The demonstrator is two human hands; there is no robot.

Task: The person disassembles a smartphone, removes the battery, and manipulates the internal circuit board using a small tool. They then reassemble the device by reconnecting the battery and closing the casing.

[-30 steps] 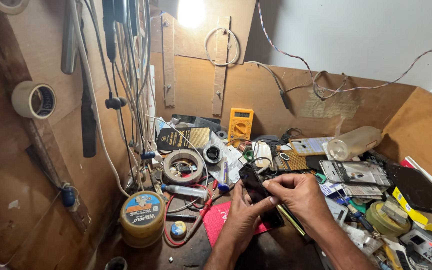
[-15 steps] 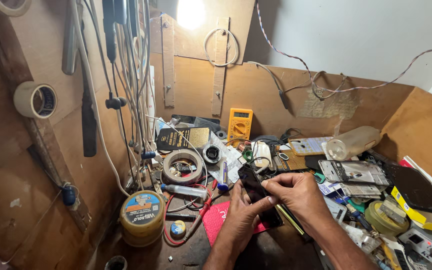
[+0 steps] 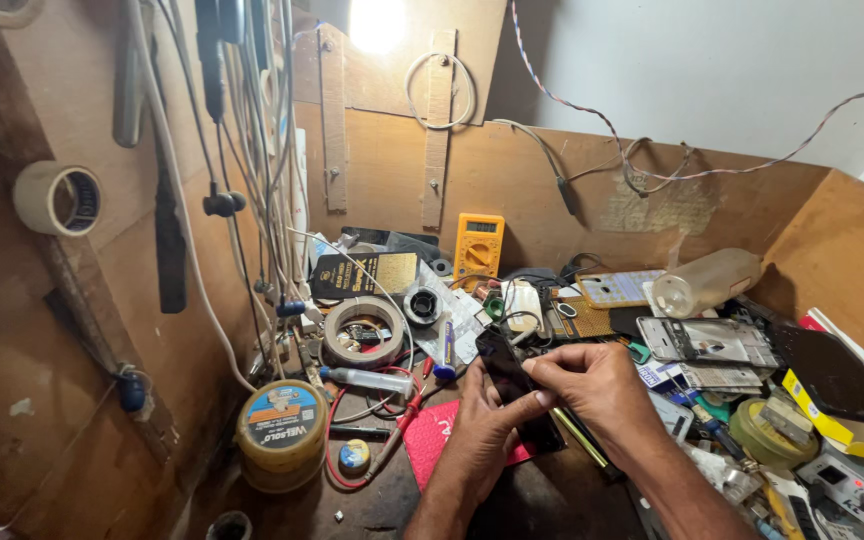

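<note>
Near edge of the workbench (image 3: 372, 505): my two forearms come up from the bottom of the view and meet over the middle of the bench.

Left hand (image 3: 482, 425) cups a black phone (image 3: 512, 385) from below, thumb laid across its face, fingers closed around its lower part. Right hand (image 3: 592, 380) pinches the phone from the right side, thumb and forefinger pressed at its edge. Both hands grasp it.

The phone is a dark, flat, glossy slab. Its long axis runs from near-right to far-left, the upper end pointing toward the back wall and slightly left, tilted up off the bench. The lower end is hidden by my hands.

Under the hands lies a red mat (image 3: 432, 440). A thin yellow-tipped tool (image 3: 582, 440) lies just beside the right wrist.

Left of the hands: a red wire (image 3: 392, 440), a clear syringe tube (image 3: 367, 380), and a squat solder-paste tin (image 3: 280, 432) toward the near-left corner.

Farther back: a roll of tape (image 3: 362, 332) and a yellow multimeter (image 3: 478, 245) leaning at the back wall. A clear plastic bottle (image 3: 707, 282) lies on its side toward the far right.
</note>
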